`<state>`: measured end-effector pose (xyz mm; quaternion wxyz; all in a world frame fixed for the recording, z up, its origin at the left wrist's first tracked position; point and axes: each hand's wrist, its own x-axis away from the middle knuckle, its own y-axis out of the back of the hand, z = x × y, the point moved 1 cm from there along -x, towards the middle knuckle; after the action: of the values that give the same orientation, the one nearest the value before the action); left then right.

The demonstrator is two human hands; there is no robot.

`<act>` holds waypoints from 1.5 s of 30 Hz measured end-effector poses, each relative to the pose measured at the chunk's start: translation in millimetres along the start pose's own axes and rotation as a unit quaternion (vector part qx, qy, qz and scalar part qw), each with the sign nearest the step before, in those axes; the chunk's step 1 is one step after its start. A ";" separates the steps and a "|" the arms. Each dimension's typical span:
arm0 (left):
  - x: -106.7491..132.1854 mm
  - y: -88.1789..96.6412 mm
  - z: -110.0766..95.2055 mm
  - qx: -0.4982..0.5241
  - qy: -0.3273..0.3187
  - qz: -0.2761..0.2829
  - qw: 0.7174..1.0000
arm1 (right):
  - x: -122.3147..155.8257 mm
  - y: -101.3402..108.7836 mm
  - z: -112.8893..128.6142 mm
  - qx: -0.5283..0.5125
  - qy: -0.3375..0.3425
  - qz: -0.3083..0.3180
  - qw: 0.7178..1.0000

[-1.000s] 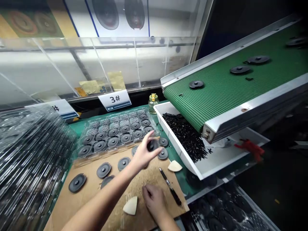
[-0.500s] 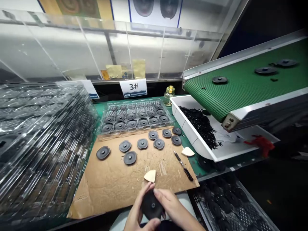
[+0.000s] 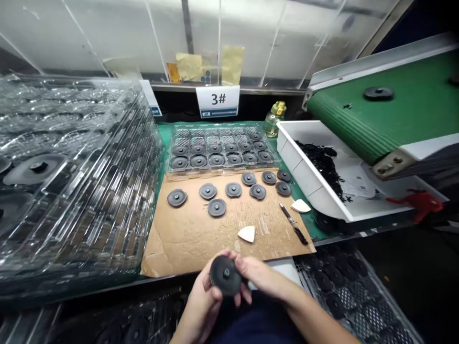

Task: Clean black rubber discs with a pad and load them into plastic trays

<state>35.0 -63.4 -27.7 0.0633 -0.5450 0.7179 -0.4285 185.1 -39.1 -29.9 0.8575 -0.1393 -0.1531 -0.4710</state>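
A round black rubber disc (image 3: 225,277) with a small raised stud at its centre is held between both hands, just in front of the cardboard sheet (image 3: 186,253). My left hand (image 3: 202,298) is closed round its left and lower side, thumb on the near rim. On the right rim, my right hand (image 3: 251,274) grips with its fingers curled beneath. Beyond the hands lies a cream wedge-shaped pad (image 3: 247,234). Several similar discs (image 3: 216,207) rest loose on the cardboard. A slim black-handled pen-like tool (image 3: 294,225) lies to the right, near a second pale wedge (image 3: 300,206).
A clear tray (image 3: 224,167) partly filled with discs stands behind the cardboard. Tall stacked clear trays (image 3: 107,191) rise on the left. At right are a white bin (image 3: 311,191) of black scraps, a green conveyor (image 3: 358,114) and a yellow-capped bottle (image 3: 275,119).
The view has tilted down and shifted left. Both hands still hold the disc, now tilted more toward me, and the right-hand fingers show beneath it.
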 end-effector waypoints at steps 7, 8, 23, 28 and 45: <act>-0.8 12.4 -27.1 0.102 -0.073 -0.082 0.989 | 3.3 55.1 -26.6 0.266 0.067 -0.327 0.904; -1.3 13.9 -28.3 0.109 -0.070 -0.087 0.988 | 1.9 56.4 -32.5 0.299 0.075 -0.338 0.889; -17.3 3.6 -25.8 0.092 -0.018 -0.150 0.984 | -14.6 50.1 -28.2 0.379 0.179 -0.304 0.856; -27.0 -6.3 -22.1 0.042 0.009 -0.155 0.987 | -13.9 40.7 21.4 0.340 0.168 -0.304 0.874; -45.0 -33.0 -27.6 0.008 0.048 -0.121 0.991 | 8.2 25.4 83.7 0.248 0.274 -0.166 0.914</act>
<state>61.6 -11.9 -4.8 -0.0194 -0.6063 0.6456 -0.4639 199.9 -0.2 47.5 0.7820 0.2401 -0.0447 -0.5735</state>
